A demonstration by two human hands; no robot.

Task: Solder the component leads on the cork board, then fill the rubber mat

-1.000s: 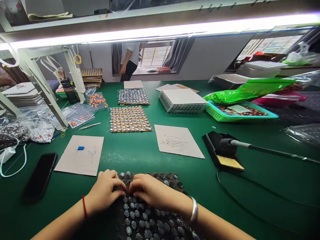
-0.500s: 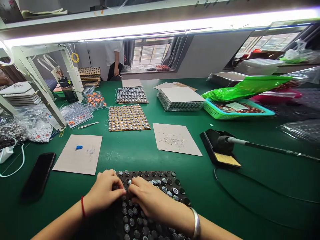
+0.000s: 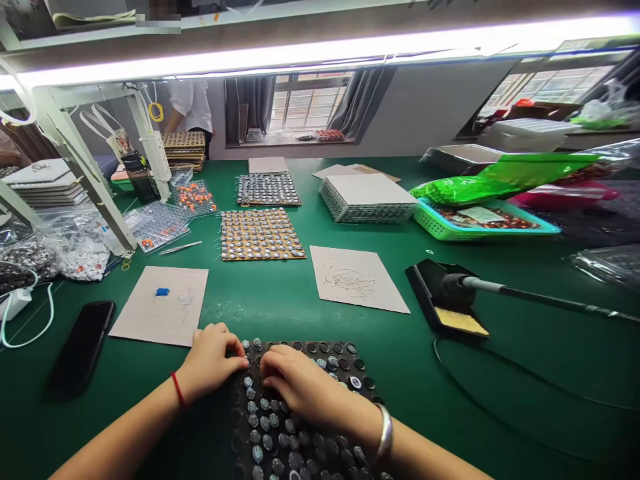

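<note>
A dark board (image 3: 240, 433) lies under my hands, set with rows of small round pieces, some black and some pale and shiny. At its upper left edge my left hand (image 3: 214, 360) is closed, thumb and forefinger pinching at a small round piece (image 3: 247, 362). Over the board's upper middle, my right hand (image 3: 303, 383) has its fingers curled down and closed. Its fingertips are partly hidden, so what they hold cannot be made out. One white-ringed piece (image 3: 355, 383) stands out to the right of that hand.
A card with a blue bundle (image 3: 162, 292) and a phone (image 3: 80, 350) lie left. Ahead are a card with wire bits (image 3: 357, 283), boards of round pieces (image 3: 263, 243) and stacked sheets (image 3: 367, 190). Right are a soldering iron stand (image 3: 433, 300) and its cable. A person (image 3: 193, 107) stands behind.
My left hand has moved slightly up along the board's left edge. My right hand stays over the board, fingers still curled. The person at the back has moved left.
</note>
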